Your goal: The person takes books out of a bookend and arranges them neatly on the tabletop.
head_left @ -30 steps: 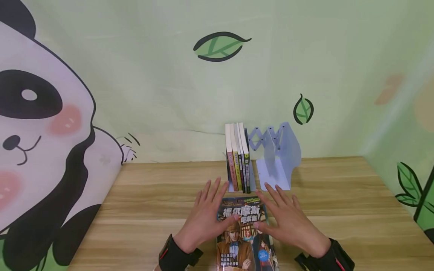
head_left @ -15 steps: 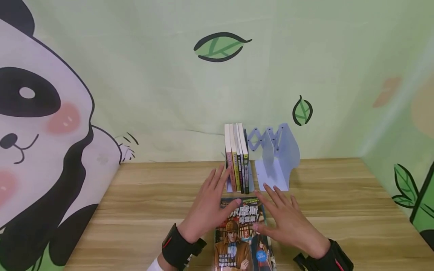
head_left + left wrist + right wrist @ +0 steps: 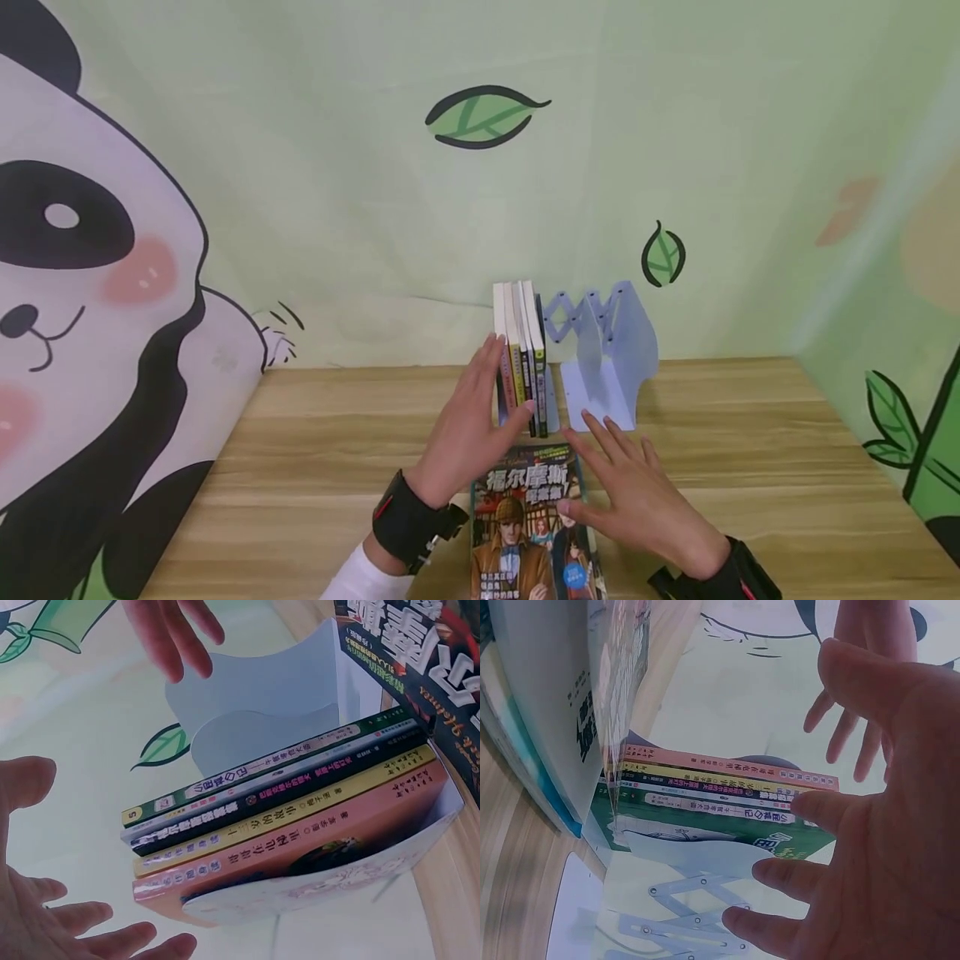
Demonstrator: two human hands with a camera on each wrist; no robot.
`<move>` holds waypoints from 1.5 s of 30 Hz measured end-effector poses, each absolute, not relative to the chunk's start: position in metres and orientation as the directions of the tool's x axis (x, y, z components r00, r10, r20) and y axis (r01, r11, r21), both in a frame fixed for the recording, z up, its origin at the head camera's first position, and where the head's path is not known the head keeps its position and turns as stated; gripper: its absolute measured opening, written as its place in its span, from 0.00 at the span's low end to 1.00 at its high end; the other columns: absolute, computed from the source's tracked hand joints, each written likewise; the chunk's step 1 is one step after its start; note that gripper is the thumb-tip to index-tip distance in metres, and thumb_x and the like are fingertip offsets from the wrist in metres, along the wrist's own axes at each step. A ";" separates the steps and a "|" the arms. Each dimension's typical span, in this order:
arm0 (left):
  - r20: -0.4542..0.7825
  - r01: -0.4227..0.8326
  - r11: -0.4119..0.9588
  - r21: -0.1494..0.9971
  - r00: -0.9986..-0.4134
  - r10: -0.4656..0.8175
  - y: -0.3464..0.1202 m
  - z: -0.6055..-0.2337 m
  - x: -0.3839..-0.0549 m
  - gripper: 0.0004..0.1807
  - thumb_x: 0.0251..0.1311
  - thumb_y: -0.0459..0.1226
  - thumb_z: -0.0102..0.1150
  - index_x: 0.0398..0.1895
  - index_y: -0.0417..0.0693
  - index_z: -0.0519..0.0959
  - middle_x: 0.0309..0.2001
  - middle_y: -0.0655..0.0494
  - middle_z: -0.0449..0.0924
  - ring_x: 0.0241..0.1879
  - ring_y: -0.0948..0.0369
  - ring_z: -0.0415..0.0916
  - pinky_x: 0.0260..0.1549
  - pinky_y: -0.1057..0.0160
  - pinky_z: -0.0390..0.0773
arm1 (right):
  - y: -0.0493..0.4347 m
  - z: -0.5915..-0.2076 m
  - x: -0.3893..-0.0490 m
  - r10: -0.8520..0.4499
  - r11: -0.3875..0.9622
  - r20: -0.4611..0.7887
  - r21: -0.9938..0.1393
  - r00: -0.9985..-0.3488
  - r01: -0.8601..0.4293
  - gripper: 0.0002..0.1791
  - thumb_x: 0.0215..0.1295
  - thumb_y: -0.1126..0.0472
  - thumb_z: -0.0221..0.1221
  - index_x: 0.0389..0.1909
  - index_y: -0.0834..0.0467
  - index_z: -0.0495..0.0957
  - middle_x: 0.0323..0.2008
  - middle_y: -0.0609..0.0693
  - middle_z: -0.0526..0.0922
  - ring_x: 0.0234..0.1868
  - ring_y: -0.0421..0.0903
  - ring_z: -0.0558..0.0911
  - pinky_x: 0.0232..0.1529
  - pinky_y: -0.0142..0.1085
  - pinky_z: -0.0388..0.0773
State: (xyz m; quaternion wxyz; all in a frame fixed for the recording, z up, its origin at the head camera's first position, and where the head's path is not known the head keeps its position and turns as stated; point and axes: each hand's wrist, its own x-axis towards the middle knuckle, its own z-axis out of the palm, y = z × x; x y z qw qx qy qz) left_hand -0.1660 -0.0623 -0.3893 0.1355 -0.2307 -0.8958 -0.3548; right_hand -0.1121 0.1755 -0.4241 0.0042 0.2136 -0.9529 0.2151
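Observation:
Several slim books [image 3: 519, 358] stand upright, spines forward, in the left part of a pale blue expanding book rack [image 3: 600, 392]. My left hand [image 3: 467, 421] reaches in at their left side, thumb and fingers spread around the row's front; in the left wrist view a gap shows between that hand [image 3: 45, 919] and the spines. In front of the rack lies a glossy detective book [image 3: 517, 533] with a man in a brown coat on its cover. My right hand [image 3: 637, 500] hovers over its right edge, fingers spread, holding nothing. The right wrist view shows more books [image 3: 536, 727] under it.
The rack's right compartment, with its curved end plate [image 3: 637, 337], holds no book. Its crisscross hinge bars [image 3: 697, 900] run along the back. Behind the wooden table [image 3: 315, 467] hangs a green cloth backdrop [image 3: 337, 208] with a panda and leaves.
My left hand has moved forward and slightly right, from over the lying book to the left side of the upright books. The right hand has barely moved. The head view has shifted slightly.

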 end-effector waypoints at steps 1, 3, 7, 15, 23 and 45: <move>0.405 0.508 0.636 0.581 -0.858 0.316 -0.061 -0.389 -0.167 0.45 0.69 0.55 0.51 0.80 0.62 0.36 0.80 0.54 0.39 0.78 0.52 0.46 0.68 0.43 0.64 | 0.175 -0.424 -0.112 -0.405 0.817 0.100 -0.407 -0.909 -0.409 0.45 0.62 0.29 0.54 0.77 0.41 0.55 0.78 0.53 0.51 0.76 0.64 0.54 0.65 0.74 0.46; 0.405 0.506 0.629 0.590 -0.860 0.312 -0.060 -0.390 -0.170 0.45 0.69 0.55 0.51 0.79 0.64 0.35 0.80 0.55 0.39 0.78 0.53 0.46 0.67 0.43 0.65 | 0.175 -0.423 -0.112 -0.404 0.817 0.096 -0.409 -0.910 -0.406 0.45 0.62 0.30 0.55 0.77 0.41 0.54 0.79 0.53 0.50 0.77 0.63 0.53 0.65 0.74 0.46; 0.398 0.490 0.600 0.633 -0.870 0.291 -0.058 -0.392 -0.176 0.46 0.69 0.55 0.52 0.80 0.61 0.36 0.80 0.56 0.39 0.78 0.54 0.46 0.69 0.44 0.62 | 0.174 -0.424 -0.113 -0.398 0.818 0.103 -0.409 -0.912 -0.404 0.45 0.62 0.32 0.57 0.77 0.40 0.54 0.78 0.54 0.50 0.77 0.64 0.53 0.66 0.74 0.46; 0.364 0.447 0.548 0.707 -0.894 0.260 -0.054 -0.402 -0.186 0.44 0.71 0.48 0.52 0.80 0.54 0.38 0.80 0.54 0.40 0.78 0.53 0.46 0.71 0.45 0.58 | 0.172 -0.428 -0.111 -0.402 0.818 0.112 -0.402 -0.909 -0.411 0.44 0.63 0.32 0.55 0.77 0.42 0.55 0.78 0.55 0.52 0.76 0.65 0.55 0.65 0.74 0.48; 0.371 0.438 0.493 0.752 -0.899 0.232 -0.051 -0.405 -0.194 0.41 0.73 0.40 0.50 0.80 0.54 0.39 0.80 0.52 0.43 0.74 0.49 0.56 0.67 0.46 0.66 | 0.174 -0.426 -0.113 -0.402 0.819 0.124 -0.394 -0.907 -0.417 0.44 0.64 0.33 0.56 0.76 0.45 0.56 0.78 0.55 0.53 0.75 0.64 0.56 0.65 0.74 0.49; 0.370 0.400 0.547 0.735 -0.913 0.171 -0.049 -0.413 -0.210 0.37 0.73 0.36 0.46 0.79 0.50 0.43 0.77 0.46 0.52 0.30 0.58 0.76 0.27 0.63 0.75 | 0.177 -0.425 -0.114 -0.421 0.801 0.122 -0.415 -0.899 -0.432 0.40 0.68 0.37 0.54 0.77 0.43 0.53 0.77 0.55 0.55 0.75 0.63 0.59 0.66 0.72 0.50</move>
